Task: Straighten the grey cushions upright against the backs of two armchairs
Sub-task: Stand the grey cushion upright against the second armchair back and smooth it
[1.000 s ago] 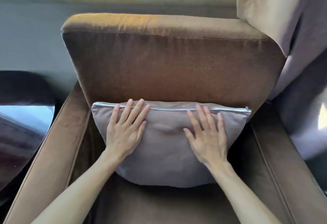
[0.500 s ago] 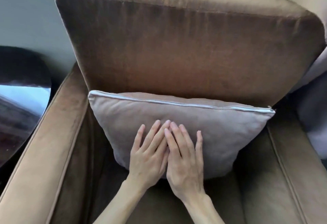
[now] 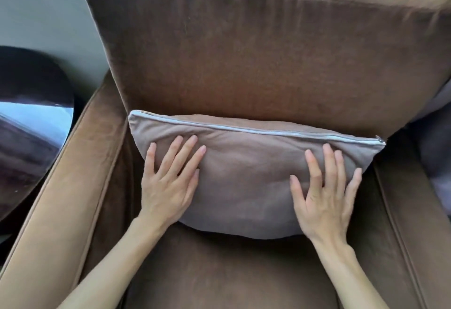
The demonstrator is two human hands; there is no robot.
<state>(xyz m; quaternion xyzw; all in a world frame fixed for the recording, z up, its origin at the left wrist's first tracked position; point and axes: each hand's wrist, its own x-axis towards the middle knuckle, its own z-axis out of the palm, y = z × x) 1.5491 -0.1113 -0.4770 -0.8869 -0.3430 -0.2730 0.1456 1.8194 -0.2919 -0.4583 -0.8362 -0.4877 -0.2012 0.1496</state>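
The grey cushion (image 3: 246, 181) stands on the seat of the brown armchair (image 3: 268, 52), its far zipped edge against the backrest; the left hand (image 3: 168, 186) lies flat on its left part, fingers spread, gripping nothing; the right hand (image 3: 324, 198) lies flat on its right part, fingers likewise spread; a dark glossy table (image 3: 31, 123) sits left of the armrest.

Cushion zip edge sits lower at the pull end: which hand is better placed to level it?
Probably the right hand: it lies flat on the cushion just below the zip pull; the left hand rests at the higher end.
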